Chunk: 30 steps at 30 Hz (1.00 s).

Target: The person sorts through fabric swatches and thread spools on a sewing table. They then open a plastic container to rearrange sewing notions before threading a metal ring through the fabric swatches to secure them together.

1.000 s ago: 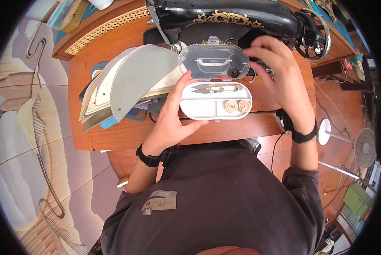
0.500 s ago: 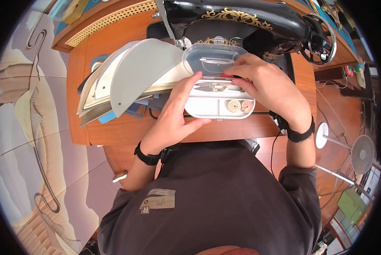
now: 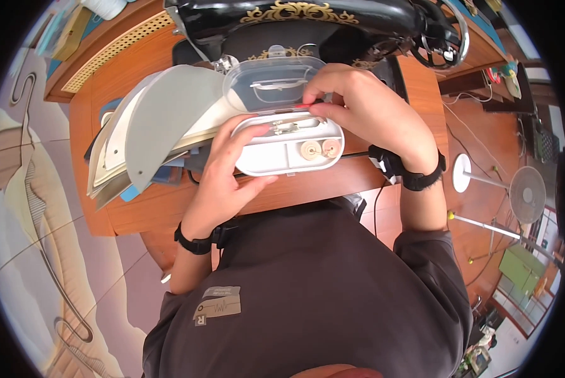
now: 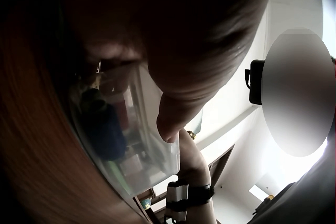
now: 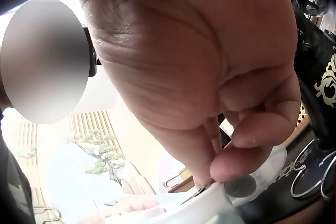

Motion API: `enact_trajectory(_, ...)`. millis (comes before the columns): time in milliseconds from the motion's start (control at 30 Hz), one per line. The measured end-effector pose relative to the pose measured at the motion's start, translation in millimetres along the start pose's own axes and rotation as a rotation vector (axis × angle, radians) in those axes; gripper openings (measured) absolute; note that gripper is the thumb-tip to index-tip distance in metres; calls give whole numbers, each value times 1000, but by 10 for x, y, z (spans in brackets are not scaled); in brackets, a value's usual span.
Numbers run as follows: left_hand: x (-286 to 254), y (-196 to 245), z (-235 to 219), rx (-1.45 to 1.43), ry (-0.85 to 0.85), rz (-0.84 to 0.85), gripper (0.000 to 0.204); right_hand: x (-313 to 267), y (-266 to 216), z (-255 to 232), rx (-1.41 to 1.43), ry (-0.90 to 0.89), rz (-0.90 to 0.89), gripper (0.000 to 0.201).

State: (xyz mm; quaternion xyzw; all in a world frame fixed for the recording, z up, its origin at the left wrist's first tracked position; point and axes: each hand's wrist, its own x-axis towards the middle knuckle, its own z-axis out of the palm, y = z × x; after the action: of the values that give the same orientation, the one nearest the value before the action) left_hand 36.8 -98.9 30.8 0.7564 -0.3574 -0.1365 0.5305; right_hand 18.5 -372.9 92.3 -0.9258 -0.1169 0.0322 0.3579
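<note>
An oval white case (image 3: pixel 263 160) stands with its clear lid (image 3: pixel 235 94) raised on the far side. My left hand (image 3: pixel 216 183) grips its left end, thumb at the near edge, fingers over the tray. Two pale spools (image 3: pixel 310 150) lie in the right near compartment; a metal tool (image 3: pixel 285 128) lies in the far one. My right hand (image 3: pixel 386 116) pinches at a small red item (image 3: pixel 302 106) by the hinge. In the left wrist view blue and green contents show through the translucent case wall (image 4: pixel 157 174). The right wrist view shows curled right fingers (image 5: pixel 241 163) over the rim.
A black sewing machine (image 3: pixel 307 31) with gold ornament stands behind the case. Grey and cream pattern pieces (image 3: pixel 169 116) are stacked at the left on the wooden table (image 3: pixel 295 189). A white fan (image 3: pixel 526 195) is at the far right.
My right hand has come from beside the lid down to the hinge edge and its fingertips have closed there. My left fingers reach farther over the tray. The head view has shifted.
</note>
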Motion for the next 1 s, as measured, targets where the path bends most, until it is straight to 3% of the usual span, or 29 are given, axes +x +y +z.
enact_trajectory(367, -14, -27, 9, -1, -5, 22, 62, 35, 81, 85, -42, 60, 30, 12)
enact_trajectory(467, -15, -42, 7, -7, -5, 23, 65, 57, 131, 112, -55, 155, -16, 12)
enact_trajectory(567, -26, -55, 1, -6, 8, 38, 70, -17, 8, -45, -16, 215, 80, 10)
enact_trajectory(667, -23, -47, -7, -1, 19, 50, 75, -208, 42, -170, 236, 310, 286, 11)
enact_trajectory(833, -47, -64, 2, 2, 23, 32, 78, -382, 406, 31, 157, 145, 463, 12)
enact_trajectory(1000, -26, -58, 0, 1, 21, 49, 78, -343, 393, 175, 170, 85, 445, 16)
